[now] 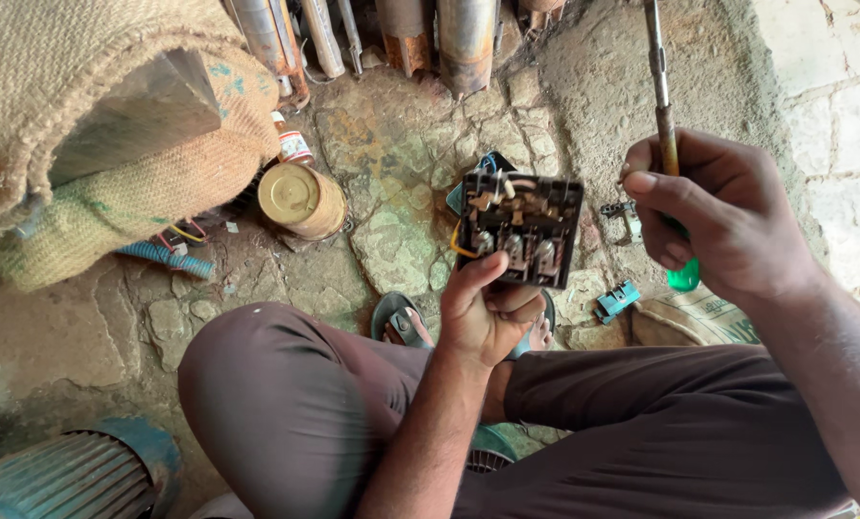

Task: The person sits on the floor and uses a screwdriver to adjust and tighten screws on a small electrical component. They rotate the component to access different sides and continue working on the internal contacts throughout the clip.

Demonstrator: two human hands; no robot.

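1. Head view shows me the left hand (pixel 483 312) gripping a black switch box (pixel 518 229) from below. It is held up in the middle of the scene, over the stone floor (pixel 392 144).
2. I see the box is already open. Its metal screws and small wires are bare and face up at me.
3. The right hand (pixel 728 216) is closed around a screwdriver (pixel 664 125) with a green handle. The long metal shaft points up and far, away from the box. The tip is out of the picture.
4. I think the tool is not working on the box right now. The two are near, but apart.
5. Small loose parts lie on the floor. A grey one (pixel 624 213) sits just right of the box. A blue one (pixel 616 299) lies nearer, by the knee.
6. I judge the box is partly taken apart. I cannot tell how many screws are left.
7. A gold tin (pixel 300 198) stands on the left.
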